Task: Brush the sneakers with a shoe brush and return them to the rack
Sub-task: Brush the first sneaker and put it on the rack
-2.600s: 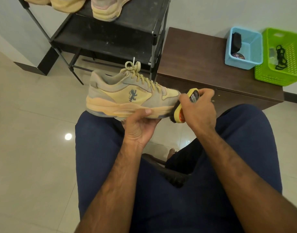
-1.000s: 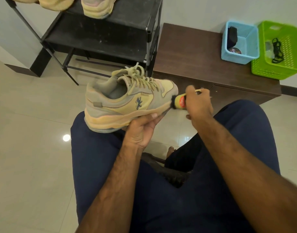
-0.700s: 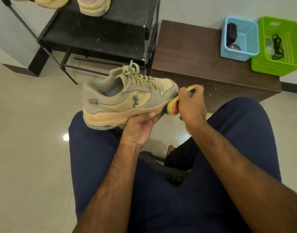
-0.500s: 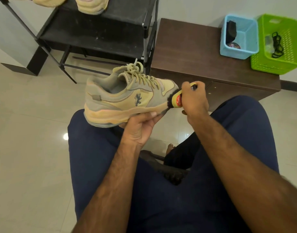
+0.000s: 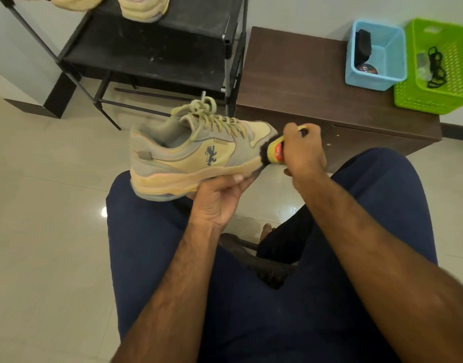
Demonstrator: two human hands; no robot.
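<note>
A tan and yellow sneaker [image 5: 193, 155] with a dark lion logo is held above my lap, toe pointing right. My left hand [image 5: 219, 197] grips it from beneath, fingers curled over the sole. My right hand [image 5: 302, 153] is closed on a yellow shoe brush [image 5: 273, 153] with a red label. Its black bristles press against the sneaker's toe. Other sneakers [image 5: 144, 7] of the same colour sit on the black shoe rack [image 5: 151, 53] at the top left.
A dark brown low cabinet [image 5: 298, 82] stands right of the rack. On it are a blue basket [image 5: 377, 53] with polish items and a green basket [image 5: 439, 66] holding black laces. Pale floor tiles lie to the left. My legs in navy trousers fill the lower view.
The brush has moved in short strokes up and down around the sneaker's toe. My left hand tilted the sneaker a little and kept its grip under the sole.
</note>
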